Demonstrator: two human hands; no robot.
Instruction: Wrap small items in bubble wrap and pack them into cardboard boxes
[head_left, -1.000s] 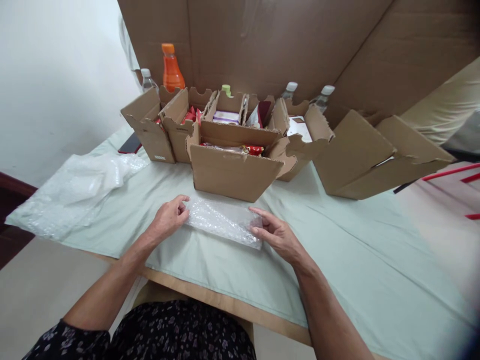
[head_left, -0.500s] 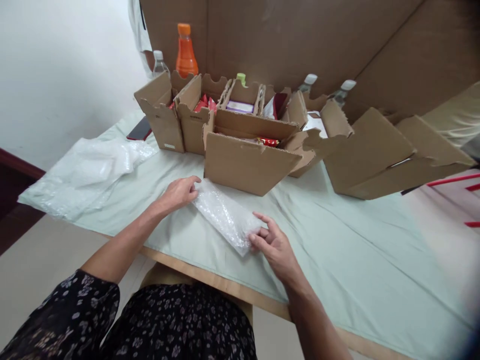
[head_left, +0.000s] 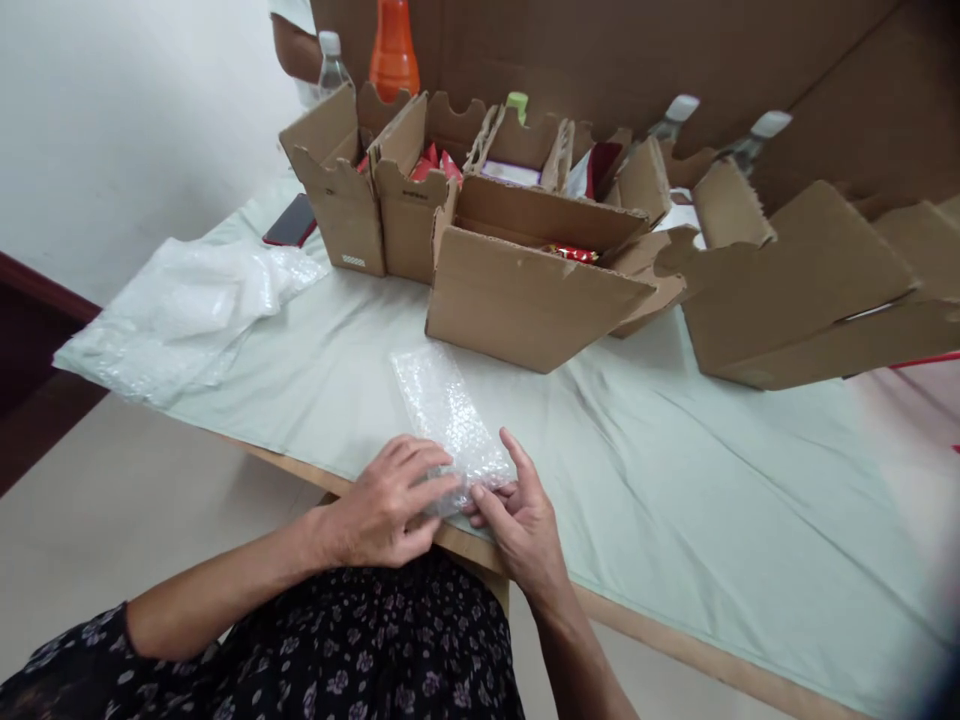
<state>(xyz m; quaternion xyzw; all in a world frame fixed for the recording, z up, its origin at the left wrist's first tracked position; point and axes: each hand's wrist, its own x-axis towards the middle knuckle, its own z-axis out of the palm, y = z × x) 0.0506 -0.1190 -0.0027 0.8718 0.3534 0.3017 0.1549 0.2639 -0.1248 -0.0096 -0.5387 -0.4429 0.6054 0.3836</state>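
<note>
Bubble wrap (head_left: 450, 405), clear plastic folded into a long flat strip with a glinting, pebbled surface, lies aslant on the pale green cloth (head_left: 675, 460), its near end between my hands at the table's wooden edge (head_left: 645, 620). The cloth is smooth and thin, with soft creases.

My left hand (head_left: 394, 500) rests over the left side of the near end, its fingers curved, slightly spread and laid on the plastic; whether the thumb presses from beneath I cannot tell. My right hand (head_left: 521, 525) is at the right corner of the same end: the thumb lies on the strip, the index finger points up and away, apart from the thumb, and the remaining fingers curl under the edge, so that the corner sits between them and the thumb. The far end of the strip extends beyond my fingers, near an open box (head_left: 532, 300) of stiff brown cardboard with straight, slanting walls and a red, shiny packet (head_left: 574, 254) inside.

To the left lies a crumpled, translucent heap of bubble sheets (head_left: 187, 310), near a flat dark phone (head_left: 291, 220).
</note>
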